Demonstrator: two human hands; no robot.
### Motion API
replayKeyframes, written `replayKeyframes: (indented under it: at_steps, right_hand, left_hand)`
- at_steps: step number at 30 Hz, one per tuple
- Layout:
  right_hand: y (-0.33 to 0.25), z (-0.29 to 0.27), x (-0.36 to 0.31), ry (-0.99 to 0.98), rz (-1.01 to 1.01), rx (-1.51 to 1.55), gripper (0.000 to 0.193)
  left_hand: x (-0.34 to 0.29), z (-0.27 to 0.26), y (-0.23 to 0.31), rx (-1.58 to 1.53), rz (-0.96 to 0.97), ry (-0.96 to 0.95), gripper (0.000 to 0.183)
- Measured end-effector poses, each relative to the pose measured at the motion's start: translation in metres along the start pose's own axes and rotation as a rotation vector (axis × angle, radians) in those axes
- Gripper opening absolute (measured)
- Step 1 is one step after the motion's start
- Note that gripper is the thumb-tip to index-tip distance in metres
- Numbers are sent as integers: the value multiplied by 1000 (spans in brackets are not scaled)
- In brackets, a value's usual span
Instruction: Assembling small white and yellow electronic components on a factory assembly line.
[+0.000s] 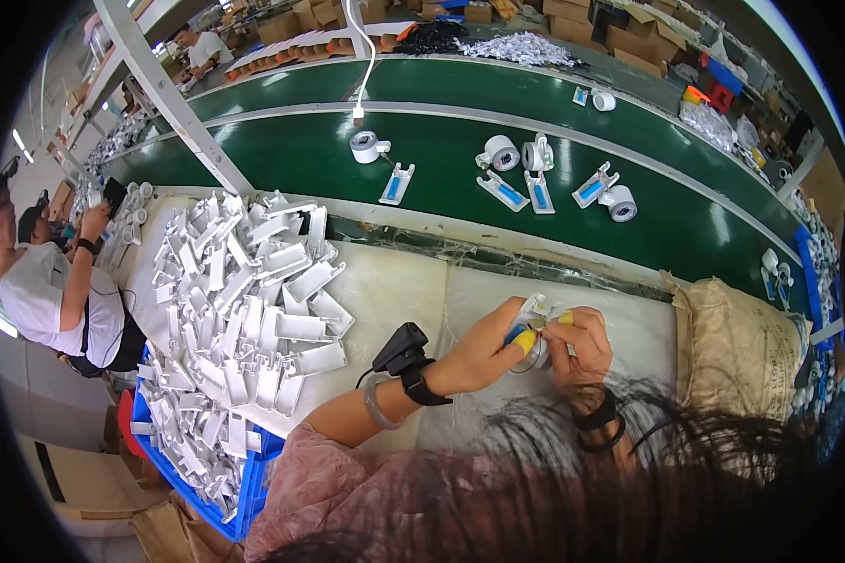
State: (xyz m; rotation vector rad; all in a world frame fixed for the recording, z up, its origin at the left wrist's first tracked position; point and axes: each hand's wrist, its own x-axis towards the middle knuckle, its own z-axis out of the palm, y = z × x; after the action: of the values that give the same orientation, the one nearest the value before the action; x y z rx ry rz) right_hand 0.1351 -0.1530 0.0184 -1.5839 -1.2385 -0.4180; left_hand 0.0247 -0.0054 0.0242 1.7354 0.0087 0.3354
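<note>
Over the pale worktop, both of my hands meet around a white plastic housing with a blue piece inside. My left hand grips the housing from the left, its thumb tipped with a yellow cover. Close against it, my right hand has its fingers pinched together, also with yellow at a fingertip. What the right fingers hold is too small to make out. Thin wire shows below the hands, where a round part is mostly hidden. A large heap of white plastic housings lies left of my left forearm.
A blue crate full of housings stands at the lower left. Beyond the worktop runs a green conveyor belt carrying several round white heads wired to housings. A brown sack sits at right. A co-worker is at far left.
</note>
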Motion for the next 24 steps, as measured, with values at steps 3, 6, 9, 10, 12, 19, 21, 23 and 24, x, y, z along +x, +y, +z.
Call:
replayKeyframes:
  at_steps: [3, 6, 9, 10, 12, 19, 21, 23, 24]
  right_hand:
    - [-2, 1, 2, 12, -14, -2, 23]
    - [-1, 1, 1, 11, -33, -21, 23]
    - [0, 0, 1, 2, -39, -20, 23]
    - [0, 0, 0, 1, -39, -20, 23]
    - [3, 2, -2, 16, -20, -15, 23]
    - [2, 3, -2, 2, -3, -38, 23]
    - [2, 2, -2, -18, -26, -51, 25]
    - [-2, 1, 1, -32, -34, -78, 25]
    - [-3, 1, 1, -44, -46, -102, 26]
  left_hand:
    - [-1, -1, 1, -1, -20, -10, 40]
    - [-1, -2, 3, 2, -44, -25, 40]
    - [-1, -2, 5, 21, -44, -33, 41]
    - [0, -2, 5, 32, -43, -34, 41]
    - [-1, -1, 3, 50, -22, -23, 41]
    - [-1, -2, -3, -45, 53, 6, 40]
    - [-2, 1, -5, 14, 71, 28, 41]
    - [-2, 3, -8, 70, 88, 50, 42]
    - [-3, 4, -10, 93, 84, 70, 41]
